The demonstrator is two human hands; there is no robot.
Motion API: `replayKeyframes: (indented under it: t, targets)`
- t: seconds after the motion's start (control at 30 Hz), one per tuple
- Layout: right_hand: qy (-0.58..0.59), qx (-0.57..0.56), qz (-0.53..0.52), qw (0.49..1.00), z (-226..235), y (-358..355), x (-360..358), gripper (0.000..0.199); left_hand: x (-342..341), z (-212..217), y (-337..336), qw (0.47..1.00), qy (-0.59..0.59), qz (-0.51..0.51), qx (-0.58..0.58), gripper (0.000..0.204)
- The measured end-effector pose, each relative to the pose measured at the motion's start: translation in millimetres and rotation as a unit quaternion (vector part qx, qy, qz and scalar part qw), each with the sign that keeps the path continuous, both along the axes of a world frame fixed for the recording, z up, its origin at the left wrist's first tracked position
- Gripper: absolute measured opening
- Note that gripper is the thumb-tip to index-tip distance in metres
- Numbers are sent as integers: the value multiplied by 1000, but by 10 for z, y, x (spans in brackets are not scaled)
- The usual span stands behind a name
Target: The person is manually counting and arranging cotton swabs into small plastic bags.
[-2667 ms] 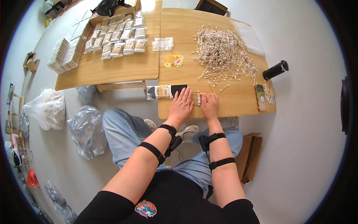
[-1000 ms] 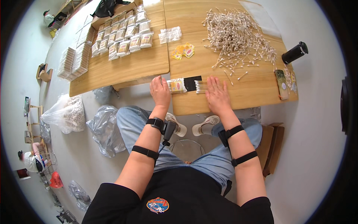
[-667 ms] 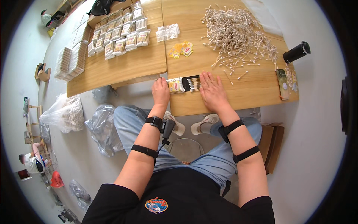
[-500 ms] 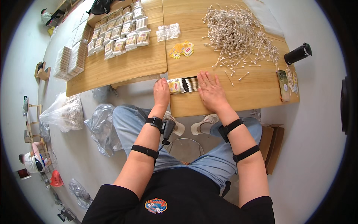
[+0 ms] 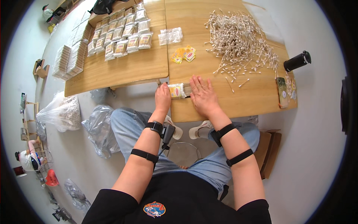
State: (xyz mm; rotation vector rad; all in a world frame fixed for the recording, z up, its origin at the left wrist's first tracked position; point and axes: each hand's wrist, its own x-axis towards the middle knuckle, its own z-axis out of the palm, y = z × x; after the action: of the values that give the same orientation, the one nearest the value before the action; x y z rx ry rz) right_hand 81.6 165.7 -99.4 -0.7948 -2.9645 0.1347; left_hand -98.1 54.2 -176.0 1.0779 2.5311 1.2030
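At the table's front edge lies a clear pack of cotton swabs (image 5: 176, 91) with a yellow and white label card. My left hand (image 5: 163, 98) is closed around its left end, the fingertips curled over the far side. Flat on the wood, fingers stretched, my right hand (image 5: 203, 96) presses against the right side of a row of cotton swabs (image 5: 187, 89). That row meets the pack's right end; its own right ends are hidden by the hand. Beyond the pack lie loose yellow label cards (image 5: 183, 54) and flat clear bags (image 5: 170, 36).
A large heap of loose cotton swabs (image 5: 238, 39) covers the far right of the table (image 5: 231, 104). Filled packs (image 5: 121, 47) stand in rows at far left. A phone (image 5: 282, 92) and a black bottle (image 5: 297, 61) sit by the right edge. Plastic bags (image 5: 100, 130) lie on the floor.
My right hand has slid left toward the pack. The dark gap between the swab row and the pack has closed. My left hand stays at the pack's left end.
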Motion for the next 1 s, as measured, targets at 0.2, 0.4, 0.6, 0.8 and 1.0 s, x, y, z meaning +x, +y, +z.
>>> replayKeyframes:
  t: [0.2, 0.4, 0.6, 0.8, 1.0]
  targets:
    - [15, 11, -9, 1000, -39, -118, -119, 61, 21, 28, 23, 1000, -6, 4, 15, 45]
    - [18, -22, -7, 1000, -29, -143, -119, 65, 32, 98, -4, 1000, -10, 8, -3, 44]
    - [62, -55, 7, 997, 22, 118, 90, 78, -164, 305, -71, 972, -191, 124, 63, 42]
    - [-29, 24, 20, 999, 31, 72, 48, 84, -146, 189, -17, 967, -238, 77, 55, 49]
    - [-41, 9, 21, 999, 76, -79, -58, 85, -68, 173, -32, 965, -236, 68, 92, 49]
